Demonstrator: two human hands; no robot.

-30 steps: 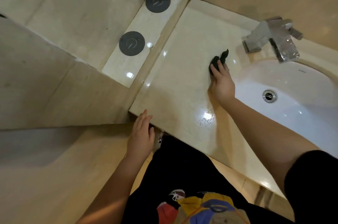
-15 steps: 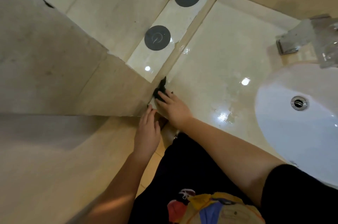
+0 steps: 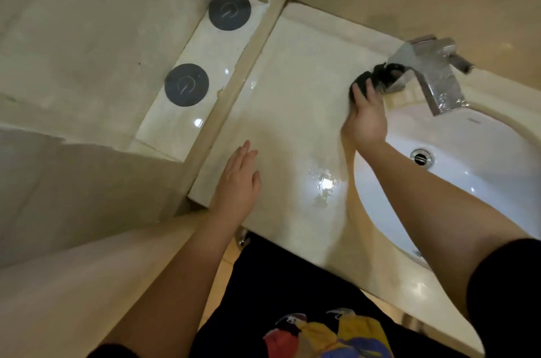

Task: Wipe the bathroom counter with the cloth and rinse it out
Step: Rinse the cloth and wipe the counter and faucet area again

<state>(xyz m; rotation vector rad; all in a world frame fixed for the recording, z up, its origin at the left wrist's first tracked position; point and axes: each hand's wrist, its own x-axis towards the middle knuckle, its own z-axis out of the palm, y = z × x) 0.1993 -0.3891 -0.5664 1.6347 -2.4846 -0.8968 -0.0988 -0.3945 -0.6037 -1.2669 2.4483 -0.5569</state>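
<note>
Right hand (image 3: 366, 119) grips the cloth (image 3: 370, 79) — small, black, crumpled — against the faucet (image 3: 433, 70) base; left hand (image 3: 238, 182) lies flat, fingers straight.

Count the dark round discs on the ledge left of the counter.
2. The far disc lies at the back end of the ledge, by the wall corner; the near disc lies closer to the person on it. Nothing seems to hide another.

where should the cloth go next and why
Probably pull the cloth toward the front edge, through the wet patch. The right hand holds it against the base of the faucet, at the back of the counter, and that glistening patch beside the sink looks unwiped. No water is visibly running, so rinsing seems to come later.
</note>
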